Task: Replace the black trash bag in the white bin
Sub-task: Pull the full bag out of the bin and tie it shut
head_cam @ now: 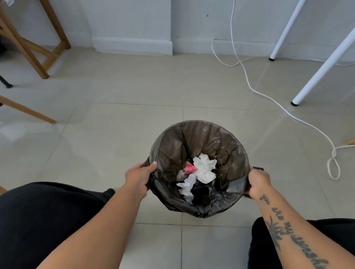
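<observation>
A black trash bag (205,144) lines a round bin on the tiled floor between my knees, and its edge folds over the rim so the white bin itself is hidden. Crumpled white tissues (204,169) and a small pink wrapper (190,169) lie in the bottom. My left hand (139,177) grips the bag's edge at the left side of the rim. My right hand (258,184) grips the bag's edge at the right side.
Wooden furniture legs (25,46) stand at the back left, and another wooden leg (15,104) slants across the left. Two white table legs (325,65) stand at the right. A white cable (277,104) snakes over the floor from the wall to a knot at the right.
</observation>
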